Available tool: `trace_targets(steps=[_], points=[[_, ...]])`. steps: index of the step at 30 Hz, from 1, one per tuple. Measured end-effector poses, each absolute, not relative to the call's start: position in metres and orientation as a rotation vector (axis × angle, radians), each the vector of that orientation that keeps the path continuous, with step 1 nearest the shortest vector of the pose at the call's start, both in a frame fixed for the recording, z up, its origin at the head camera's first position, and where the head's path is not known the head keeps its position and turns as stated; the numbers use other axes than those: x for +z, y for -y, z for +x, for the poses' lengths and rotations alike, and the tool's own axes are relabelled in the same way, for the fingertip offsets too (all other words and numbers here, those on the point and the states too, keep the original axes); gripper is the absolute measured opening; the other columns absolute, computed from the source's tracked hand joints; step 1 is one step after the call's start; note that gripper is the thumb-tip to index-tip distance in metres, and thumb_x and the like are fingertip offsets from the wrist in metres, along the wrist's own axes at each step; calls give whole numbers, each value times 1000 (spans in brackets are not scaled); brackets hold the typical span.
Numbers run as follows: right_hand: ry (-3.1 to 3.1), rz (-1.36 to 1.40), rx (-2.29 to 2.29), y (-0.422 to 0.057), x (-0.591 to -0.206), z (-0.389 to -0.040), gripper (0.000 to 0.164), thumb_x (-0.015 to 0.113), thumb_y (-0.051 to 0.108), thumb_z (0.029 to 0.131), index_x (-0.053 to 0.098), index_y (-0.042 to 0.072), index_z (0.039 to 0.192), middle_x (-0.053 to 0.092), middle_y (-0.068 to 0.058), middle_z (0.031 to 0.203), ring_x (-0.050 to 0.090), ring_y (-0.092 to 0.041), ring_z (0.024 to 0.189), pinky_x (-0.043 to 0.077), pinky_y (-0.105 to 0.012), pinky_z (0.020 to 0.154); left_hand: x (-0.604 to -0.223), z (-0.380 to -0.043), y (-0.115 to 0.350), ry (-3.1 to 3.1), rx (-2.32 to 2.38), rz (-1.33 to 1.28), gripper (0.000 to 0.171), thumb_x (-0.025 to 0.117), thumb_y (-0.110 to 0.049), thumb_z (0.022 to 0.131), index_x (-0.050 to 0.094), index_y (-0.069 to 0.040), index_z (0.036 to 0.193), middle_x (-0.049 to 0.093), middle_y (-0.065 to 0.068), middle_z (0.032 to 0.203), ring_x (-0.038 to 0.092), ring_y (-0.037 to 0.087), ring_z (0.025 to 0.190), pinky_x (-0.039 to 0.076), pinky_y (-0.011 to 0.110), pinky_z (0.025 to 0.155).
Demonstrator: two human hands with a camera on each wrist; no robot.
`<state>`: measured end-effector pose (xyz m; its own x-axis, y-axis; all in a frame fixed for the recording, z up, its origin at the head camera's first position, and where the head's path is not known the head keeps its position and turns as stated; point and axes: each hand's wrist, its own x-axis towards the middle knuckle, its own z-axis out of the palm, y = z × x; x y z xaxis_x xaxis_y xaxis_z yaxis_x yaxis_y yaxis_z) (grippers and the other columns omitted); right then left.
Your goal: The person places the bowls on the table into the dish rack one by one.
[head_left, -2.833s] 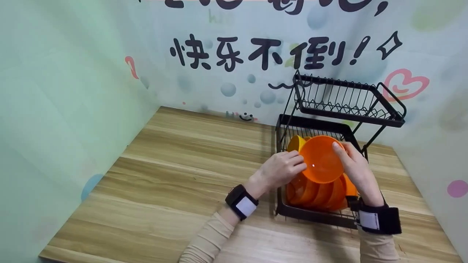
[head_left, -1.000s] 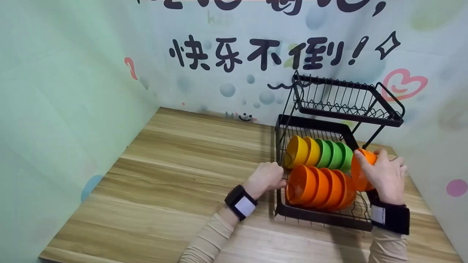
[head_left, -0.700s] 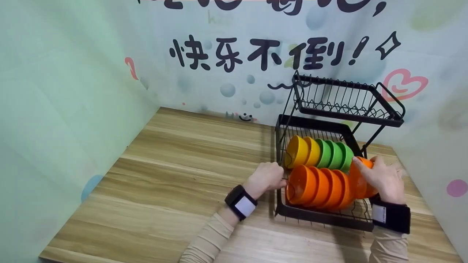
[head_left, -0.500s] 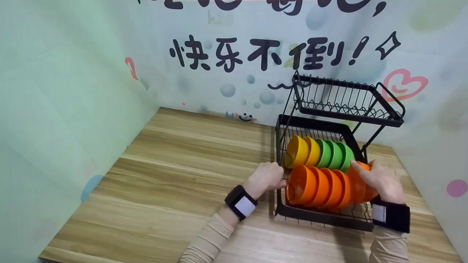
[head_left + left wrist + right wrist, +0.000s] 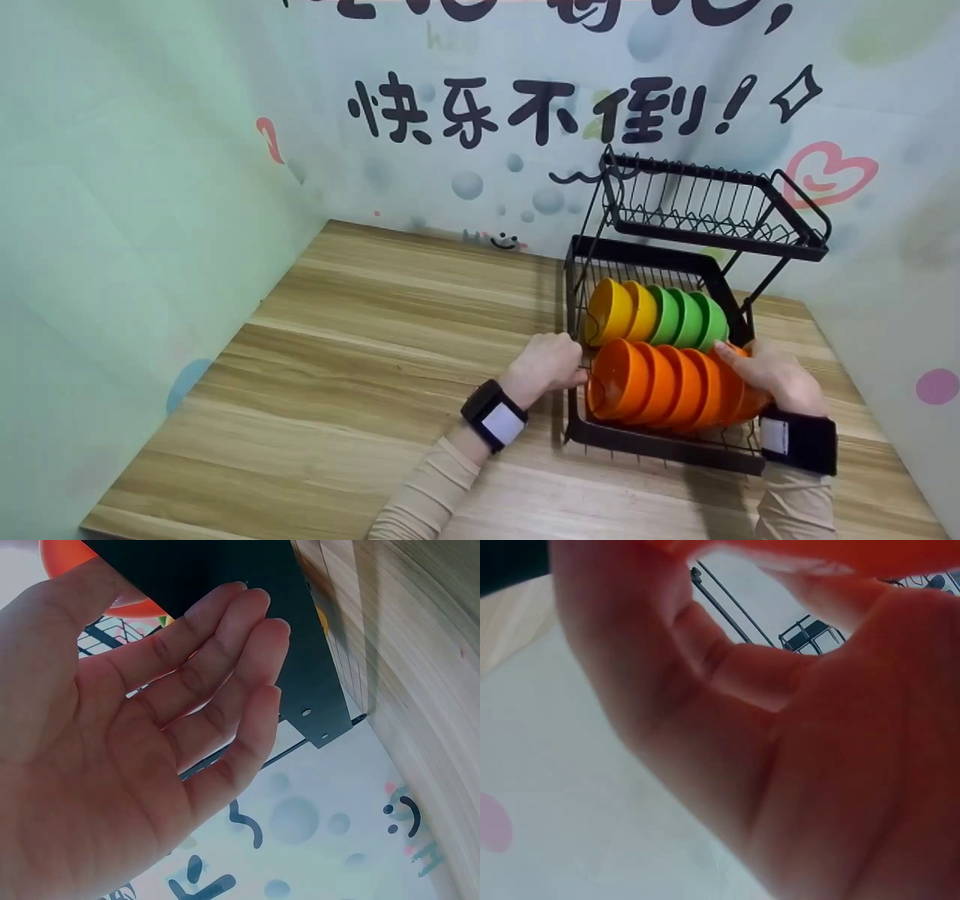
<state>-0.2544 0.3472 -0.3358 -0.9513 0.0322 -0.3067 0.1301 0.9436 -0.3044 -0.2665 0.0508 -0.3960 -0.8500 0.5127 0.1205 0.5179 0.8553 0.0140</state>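
My right hand (image 5: 780, 375) grips an orange bowl (image 5: 748, 401) at the right end of a row of orange bowls (image 5: 619, 382) in the lower tier of a black dish rack (image 5: 660, 447). The held bowl stands on edge, close against its neighbour, with my thumb on its upper rim. In the right wrist view, its orange side (image 5: 840, 551) shows above my curled fingers. My left hand (image 5: 546, 364) holds the rack's left side. The left wrist view has its fingertips against the black outer wall (image 5: 300, 667) and the thumb passing behind it.
Behind the orange row stand yellow bowls (image 5: 609, 311) and green bowls (image 5: 709, 322), also on edge. The rack's upper tier (image 5: 697, 202) overhangs the back, holding no dishes. Wood tabletop (image 5: 360, 360) extends left, and a printed wall (image 5: 450, 180) rises behind.
My right hand has carried the orange bowl right and down to the row's end. The left hand, earlier at that bowl, has moved to the rack's left side and stays there.
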Motion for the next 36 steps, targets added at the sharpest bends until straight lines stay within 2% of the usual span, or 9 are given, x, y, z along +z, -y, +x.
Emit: trace_targets(steps=[3,8,13,16,23,36], points=[[-2785,98,-458,-348,-337,-254,78,27,67,92,41,-6,113,49,-27,101,51,-36,88,43,-40,71,-396,-266,-51,2917,-75,-814,32,58,-36,89,69,-8,77,71,6,87,68,22,78,56,34,67],[-2782,52,-429,-348,-337,-255,77,27,64,94,39,-7,121,48,-35,113,52,-41,93,44,-46,75,-396,-267,-51,2917,-83,-811,32,59,-36,88,69,-8,75,71,6,87,68,22,77,56,34,66],[-2781,26,-410,-348,-338,-254,71,28,62,95,41,-3,121,45,-38,121,52,-46,99,45,-49,78,-396,-267,-50,2913,-88,-823,31,59,-34,88,67,-9,73,70,4,83,67,21,75,55,33,65],[-2781,20,-414,-348,-337,-254,66,29,59,96,42,-2,118,47,-36,118,52,-44,96,44,-47,76,-396,-267,-50,2911,-97,-829,30,59,-33,88,66,-9,72,69,4,82,67,21,74,55,33,65],[-2771,9,-470,-349,-337,-253,59,37,52,96,46,-4,112,53,-25,101,52,-32,85,39,-31,65,-395,-267,-50,2911,-86,-827,30,59,-34,88,69,-9,74,70,5,83,67,21,74,55,33,65],[-2782,40,-471,-348,-336,-252,66,39,57,94,48,-5,115,55,-27,105,53,-33,87,41,-31,67,-394,-267,-51,2957,-100,-815,30,59,-35,89,68,-9,75,70,5,86,66,21,76,55,33,67]])
